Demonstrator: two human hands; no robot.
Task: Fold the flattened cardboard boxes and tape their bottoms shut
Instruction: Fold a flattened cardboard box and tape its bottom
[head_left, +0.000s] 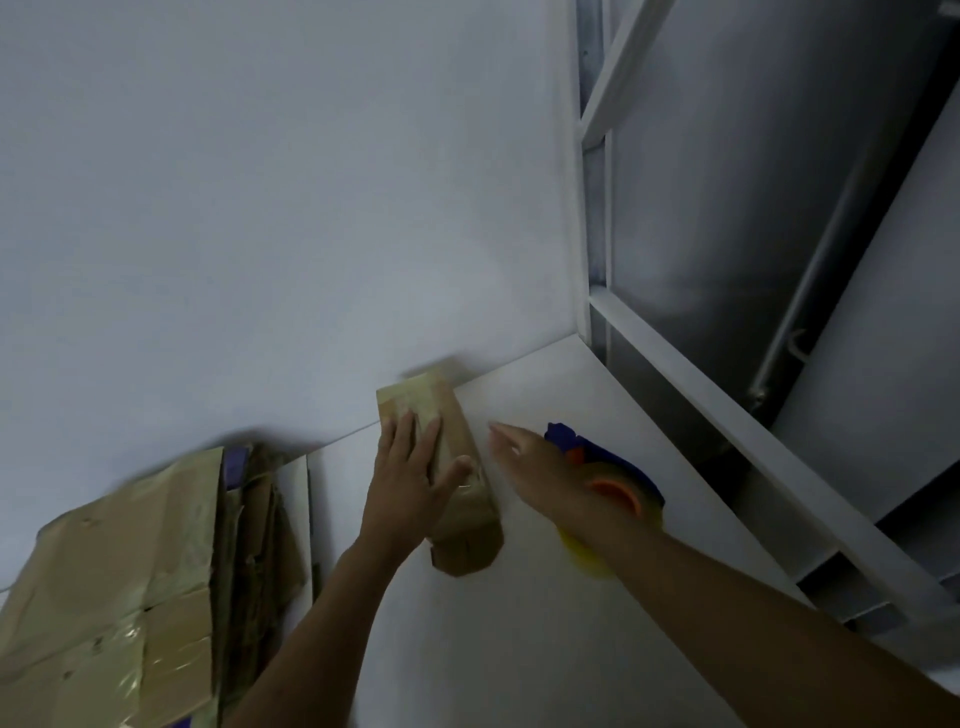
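Observation:
A small folded cardboard box with clear tape along its upper face lies on the white table against the wall. My left hand rests flat on top of it, fingers spread over the taped seam. My right hand hovers just right of the box with fingers extended, holding nothing. Under and behind my right wrist lies a blue, orange and yellow tape dispenser, partly hidden by my arm.
A stack of flattened, taped cardboard boxes leans at the left of the table. A white wall rises behind the table. A white metal frame and grey panels run along the right edge.

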